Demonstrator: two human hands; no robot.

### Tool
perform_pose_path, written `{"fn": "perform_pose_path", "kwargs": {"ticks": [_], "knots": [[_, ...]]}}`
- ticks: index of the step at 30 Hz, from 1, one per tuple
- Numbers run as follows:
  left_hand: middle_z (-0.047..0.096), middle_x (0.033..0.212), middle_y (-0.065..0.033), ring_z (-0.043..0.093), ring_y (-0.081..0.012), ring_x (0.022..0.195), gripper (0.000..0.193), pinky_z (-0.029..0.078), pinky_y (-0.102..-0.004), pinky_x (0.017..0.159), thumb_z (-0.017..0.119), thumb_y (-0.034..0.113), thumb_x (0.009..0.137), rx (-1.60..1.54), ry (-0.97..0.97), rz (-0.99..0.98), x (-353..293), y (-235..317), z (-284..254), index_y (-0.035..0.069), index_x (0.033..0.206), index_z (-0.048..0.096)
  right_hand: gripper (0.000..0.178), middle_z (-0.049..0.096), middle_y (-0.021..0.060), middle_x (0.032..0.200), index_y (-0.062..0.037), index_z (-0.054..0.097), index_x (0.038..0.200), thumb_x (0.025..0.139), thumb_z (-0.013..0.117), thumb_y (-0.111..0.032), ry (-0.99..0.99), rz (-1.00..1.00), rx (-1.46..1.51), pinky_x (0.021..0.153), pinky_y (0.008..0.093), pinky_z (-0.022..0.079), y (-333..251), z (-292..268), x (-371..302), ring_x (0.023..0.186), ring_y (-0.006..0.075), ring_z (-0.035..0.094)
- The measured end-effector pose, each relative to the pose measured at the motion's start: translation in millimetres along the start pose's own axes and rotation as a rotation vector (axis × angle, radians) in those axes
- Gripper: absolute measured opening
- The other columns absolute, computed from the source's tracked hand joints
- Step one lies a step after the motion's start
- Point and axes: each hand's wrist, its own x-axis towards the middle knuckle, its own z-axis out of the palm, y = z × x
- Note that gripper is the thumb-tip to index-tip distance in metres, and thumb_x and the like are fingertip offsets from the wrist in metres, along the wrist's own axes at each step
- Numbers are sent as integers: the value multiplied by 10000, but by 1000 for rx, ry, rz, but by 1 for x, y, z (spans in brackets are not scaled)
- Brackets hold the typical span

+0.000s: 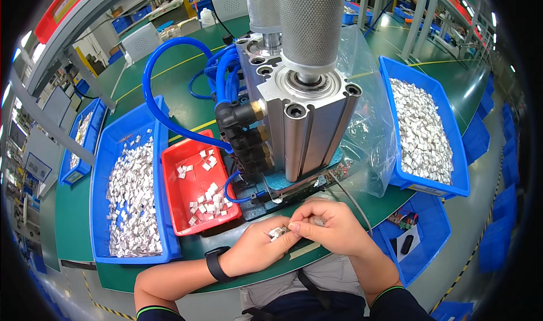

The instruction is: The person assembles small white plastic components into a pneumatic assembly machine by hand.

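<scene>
My left hand [251, 248], with a black band at the wrist, is closed around a few small white block-shaped parts with wire leads [276, 233]. Against its fingertips my right hand [334, 227] makes a pinch; its fingers cover most of what they hold, which I cannot make out. Both hands meet low over the table's front edge, just in front of a metal pneumatic press [300, 131]. Left of the press, a red tray [180, 199] holds loose white parts of the same kind. Beside it stands a blue bin [100, 213] with a large heap of them.
Another blue bin [457, 151] full of white parts stands right of the press, next to a clear plastic sheet [370, 145]. Blue air hoses [148, 89] loop left of the press. A lower blue bin [432, 222] at right holds a black object [406, 244]. A grey cable [353, 201] runs near my right hand.
</scene>
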Motion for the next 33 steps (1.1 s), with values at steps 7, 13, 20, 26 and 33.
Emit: {"fn": "perform_pose_path", "kwargs": {"ticks": [7,13,20,26,33], "knots": [[489,602,31,416,-28,495,258,317,-198,444,577,257,923,-164,4,-80,-4,6,1,16,1016,588,140,498,-34,672,-3,593,950,892,600,-131,-35,372,526,444,176,282,3,-8,-4,524,12,389],[477,599,32,399,-32,477,238,303,-198,430,555,228,936,-251,5,-103,-2,3,0,5,1018,579,95,465,-16,660,10,570,932,903,560,-80,19,358,721,421,177,230,7,-9,-2,488,21,328],[470,594,19,401,-41,470,223,304,-211,412,549,198,939,-307,122,-78,-5,5,2,-10,1015,570,142,576,-3,768,6,577,966,869,630,-85,125,365,587,445,159,308,6,6,-15,563,3,444],[473,605,12,410,-44,476,226,306,-212,412,555,206,935,-279,139,-59,-6,3,3,-13,989,566,161,611,-2,802,24,621,931,865,651,-120,216,215,332,535,151,371,8,15,-20,645,0,496],[471,620,7,422,-53,484,234,318,-213,418,548,217,939,-334,167,-39,-7,2,3,-15,962,563,119,579,12,747,31,607,895,868,624,-84,184,308,554,441,168,300,3,-5,-10,538,6,429]]}}
